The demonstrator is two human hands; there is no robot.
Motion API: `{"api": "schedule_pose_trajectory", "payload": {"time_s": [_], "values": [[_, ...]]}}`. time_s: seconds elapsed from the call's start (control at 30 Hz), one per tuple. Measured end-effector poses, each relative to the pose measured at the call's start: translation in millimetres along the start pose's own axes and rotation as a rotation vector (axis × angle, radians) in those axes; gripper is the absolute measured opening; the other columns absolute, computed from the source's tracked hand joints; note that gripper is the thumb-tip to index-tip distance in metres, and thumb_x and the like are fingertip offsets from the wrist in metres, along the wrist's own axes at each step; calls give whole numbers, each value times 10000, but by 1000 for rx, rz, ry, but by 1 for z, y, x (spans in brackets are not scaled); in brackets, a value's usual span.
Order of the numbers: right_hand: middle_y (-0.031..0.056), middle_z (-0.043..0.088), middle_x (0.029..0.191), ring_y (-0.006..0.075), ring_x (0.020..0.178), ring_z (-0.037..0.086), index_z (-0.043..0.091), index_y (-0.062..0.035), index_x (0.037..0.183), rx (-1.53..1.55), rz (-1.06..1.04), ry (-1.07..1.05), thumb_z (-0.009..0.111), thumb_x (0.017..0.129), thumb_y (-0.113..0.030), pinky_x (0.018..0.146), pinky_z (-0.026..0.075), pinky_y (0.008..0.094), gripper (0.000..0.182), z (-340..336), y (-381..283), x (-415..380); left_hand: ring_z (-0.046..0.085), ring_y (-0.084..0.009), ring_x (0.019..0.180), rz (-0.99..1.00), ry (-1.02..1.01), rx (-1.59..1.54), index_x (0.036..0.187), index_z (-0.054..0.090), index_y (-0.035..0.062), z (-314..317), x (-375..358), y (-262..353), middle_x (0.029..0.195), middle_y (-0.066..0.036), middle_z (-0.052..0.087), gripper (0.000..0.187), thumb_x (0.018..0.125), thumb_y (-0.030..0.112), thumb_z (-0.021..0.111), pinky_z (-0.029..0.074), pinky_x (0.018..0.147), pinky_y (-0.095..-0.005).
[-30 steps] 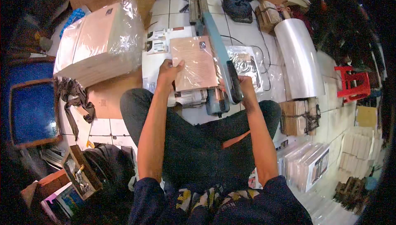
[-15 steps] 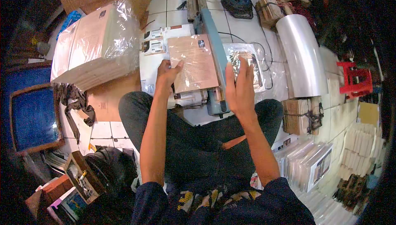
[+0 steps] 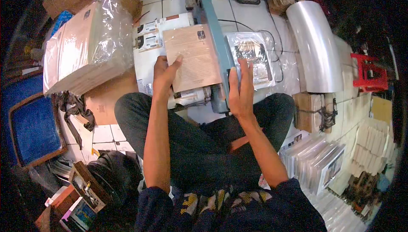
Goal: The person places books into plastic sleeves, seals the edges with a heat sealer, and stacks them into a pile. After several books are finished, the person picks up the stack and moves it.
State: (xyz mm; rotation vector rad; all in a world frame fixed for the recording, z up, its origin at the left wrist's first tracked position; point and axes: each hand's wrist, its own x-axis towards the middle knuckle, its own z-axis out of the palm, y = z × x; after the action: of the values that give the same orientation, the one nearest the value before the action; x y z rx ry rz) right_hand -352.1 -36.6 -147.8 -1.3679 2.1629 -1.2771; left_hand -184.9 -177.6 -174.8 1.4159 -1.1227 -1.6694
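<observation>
A printed brown booklet [image 3: 194, 58] in clear film lies against the left side of a long blue-grey bar [image 3: 213, 36]. My left hand [image 3: 165, 75] holds the booklet's left edge, thumb on top and the other fingers partly hidden at the edge. My right hand [image 3: 242, 89] is at the near end of the bar, its fingers apart and stretched forward, holding nothing. Right of the bar lies a film-wrapped item with a dark-edged picture [image 3: 260, 60]. White printed packs [image 3: 148, 41] lie under and left of the booklet.
A big film-wrapped stack [image 3: 78, 47] stands at the left. At the right are a roll of clear film [image 3: 314, 47], a tied bundle [image 3: 308, 112], a red stool [image 3: 369, 72] and several wrapped packs [image 3: 314, 159]. A dark cable [image 3: 278, 45] curves over the floor.
The view has shifted, so most things sit a little higher and further left. My right hand has moved nearer to the bar. My left hand still holds the booklet's edge.
</observation>
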Motion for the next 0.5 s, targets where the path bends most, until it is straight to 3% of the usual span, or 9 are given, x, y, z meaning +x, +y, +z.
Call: {"api": "schedule_pose_trajectory", "payload": {"time_s": [0.07, 0.23, 0.4, 0.47, 0.5], "values": [[317, 334, 1415, 519, 1348, 216, 385, 52, 1335, -8, -15, 19, 451, 986, -303, 1124, 184, 512, 502, 0, 1, 1, 637, -212, 805, -114, 29, -118, 1107, 507, -50, 2, 0, 4, 954, -170, 636, 436, 847, 230, 716, 545, 670, -339], [329, 376, 1373, 521, 1323, 263, 412, 53, 1307, -82, -87, -2, 436, 990, -325, 1118, 197, 508, 494, -4, -4, 4, 633, -207, 862, 64, 69, -253, 1146, 518, -58, -12, 15, -20, 987, -166, 637, 439, 883, 254, 681, 538, 710, -332], [293, 479, 1290, 445, 1243, 420, 465, 52, 1267, 1, -4, -84, 433, 986, -360, 1069, 304, 463, 500, -34, -57, 23, 615, -224, 978, 218, 137, -657, 1274, 454, -23, -18, -17, 22, 1127, -144, 601, 470, 931, 258, 612, 522, 827, -344], [251, 518, 1278, 403, 1197, 487, 487, 30, 1261, -22, 49, -112, 444, 981, -361, 1030, 358, 434, 483, -44, -61, 35, 601, -235, 1038, 180, 143, -703, 1319, 415, -15, -19, -19, 27, 1194, -134, 577, 481, 961, 277, 551, 514, 876, -359], [232, 534, 1272, 380, 1179, 512, 481, 16, 1278, 62, 54, -123, 489, 963, -311, 1003, 388, 425, 454, -48, -51, 45, 594, -238, 1061, 169, -7, -834, 1327, 413, -4, -20, -15, 24, 1221, -133, 566, 470, 974, 288, 518, 508, 894, -361]]}}
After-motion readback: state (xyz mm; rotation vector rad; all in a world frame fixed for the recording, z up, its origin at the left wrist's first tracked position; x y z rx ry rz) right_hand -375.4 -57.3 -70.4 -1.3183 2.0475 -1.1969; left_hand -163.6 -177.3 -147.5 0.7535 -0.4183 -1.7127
